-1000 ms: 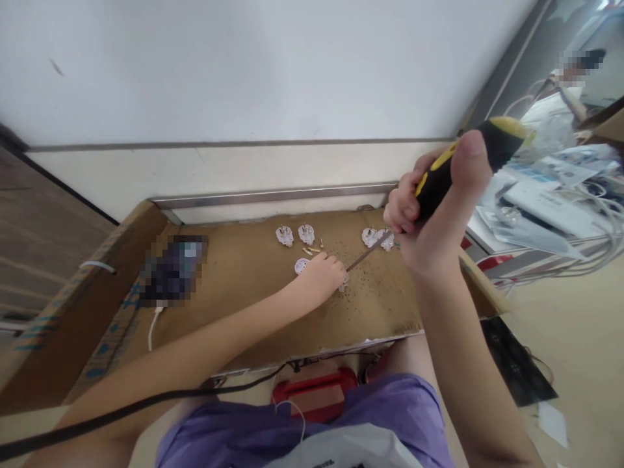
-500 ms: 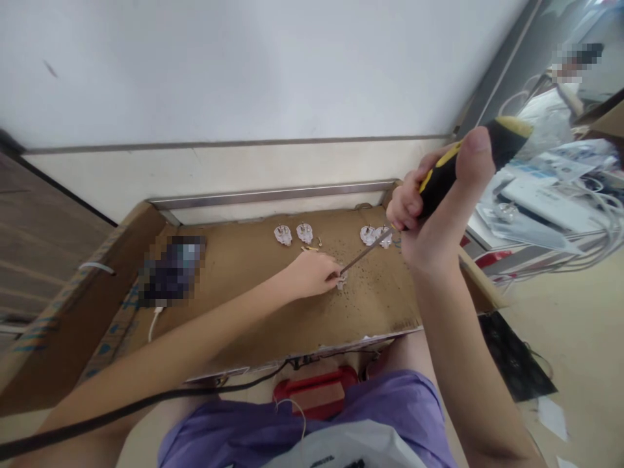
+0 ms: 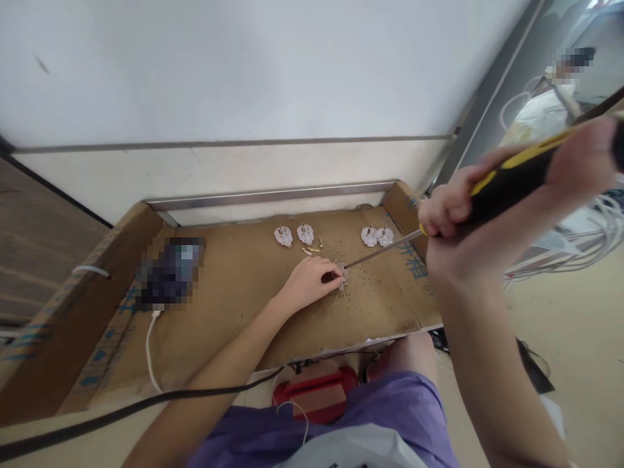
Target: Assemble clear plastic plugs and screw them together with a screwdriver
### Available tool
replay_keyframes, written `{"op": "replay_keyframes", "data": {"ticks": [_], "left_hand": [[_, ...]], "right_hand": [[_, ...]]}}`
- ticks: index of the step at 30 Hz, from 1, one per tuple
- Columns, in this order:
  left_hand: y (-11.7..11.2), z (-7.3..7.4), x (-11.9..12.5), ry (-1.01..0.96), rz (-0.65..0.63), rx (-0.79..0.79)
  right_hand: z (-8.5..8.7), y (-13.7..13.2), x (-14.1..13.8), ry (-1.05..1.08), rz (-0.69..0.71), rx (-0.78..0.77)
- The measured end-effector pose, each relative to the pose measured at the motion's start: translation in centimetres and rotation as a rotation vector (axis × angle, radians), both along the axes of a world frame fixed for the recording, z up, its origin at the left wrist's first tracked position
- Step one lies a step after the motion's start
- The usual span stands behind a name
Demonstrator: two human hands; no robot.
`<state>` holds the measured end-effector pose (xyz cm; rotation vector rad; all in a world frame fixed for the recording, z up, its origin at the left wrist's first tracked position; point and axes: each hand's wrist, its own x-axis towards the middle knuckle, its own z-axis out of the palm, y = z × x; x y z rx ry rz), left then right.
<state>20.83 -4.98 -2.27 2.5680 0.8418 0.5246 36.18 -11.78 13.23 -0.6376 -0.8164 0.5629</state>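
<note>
My right hand [image 3: 487, 201] is wrapped round the black-and-yellow handle of a screwdriver [image 3: 383, 250], raised at the right. Its long metal shaft slopes down to the left, and the tip meets a small whitish plug part [image 3: 343, 275] on the cardboard. My left hand [image 3: 316, 281] pinches that part from the left, thumb and forefinger closed on its edge and partly covering it. Two white plug pieces with metal pins [image 3: 294, 234] lie just beyond my left hand, near small brass-coloured bits [image 3: 310, 251]. Two more pale plug pieces [image 3: 377, 236] sit side by side farther right.
A cardboard-lined tray [image 3: 234, 325] with raised sides holds the work, dark specks scattered round the part. At its left lies a blurred-out device [image 3: 171, 273] with a white cable [image 3: 150, 351]. A black cable [image 3: 195, 394] crosses in front. A red object [image 3: 316, 393] is below.
My right hand and the screwdriver handle have swung right and come nearer the camera, leaving the shaft at a flatter slope. My left hand stays on the plug part.
</note>
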Motion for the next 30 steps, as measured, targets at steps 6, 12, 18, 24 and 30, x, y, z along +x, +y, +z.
{"op": "replay_keyframes", "data": {"ticks": [6, 12, 18, 24, 30], "left_hand": [[-0.3, -0.6, 0.3, -0.030, 0.058, 0.076], [-0.2, -1.2, 0.4, -0.040, 0.051, 0.125], [-0.2, -1.6, 0.5, -0.044, 0.044, 0.129], [-0.4, -1.2, 0.6, -0.021, 0.052, 0.107], [-0.4, -1.0, 0.5, -0.015, 0.054, 0.086]], "right_hand": [[0.3, -0.5, 0.1, -0.058, 0.065, 0.052], [0.4, -0.2, -0.9, -0.059, 0.005, -0.025], [0.6, -0.3, -1.0, -0.089, -0.001, -0.035], [0.7, -0.7, -1.7, -0.075, -0.050, -0.083], [0.8, -0.6, -1.7, -0.075, -0.037, -0.064]]}}
